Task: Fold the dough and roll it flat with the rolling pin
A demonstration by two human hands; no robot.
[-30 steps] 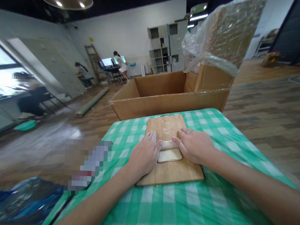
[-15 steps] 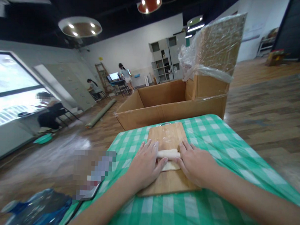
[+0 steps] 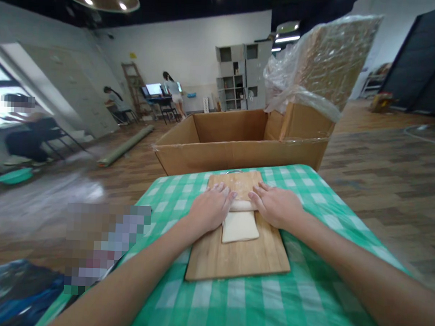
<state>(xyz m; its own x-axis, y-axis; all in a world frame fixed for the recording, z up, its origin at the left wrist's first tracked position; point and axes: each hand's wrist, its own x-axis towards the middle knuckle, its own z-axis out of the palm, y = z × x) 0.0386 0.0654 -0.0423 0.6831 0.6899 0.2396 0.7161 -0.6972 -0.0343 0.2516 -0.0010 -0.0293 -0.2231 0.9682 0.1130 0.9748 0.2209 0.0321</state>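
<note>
Head view: nearest, a green-and-white checked tablecloth lies under a wooden board. On the board rests a flat pale sheet, its far edge meeting a pale roll set crosswise. Over the roll's ends lie the left hand and right hand, fingers outstretched; how the palms meet it I cannot tell. Beyond stands an open cardboard box, then, farther, a grey cabinet.

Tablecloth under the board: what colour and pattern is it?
Green and white checks; the tablecloth shows best in the head view.
</note>
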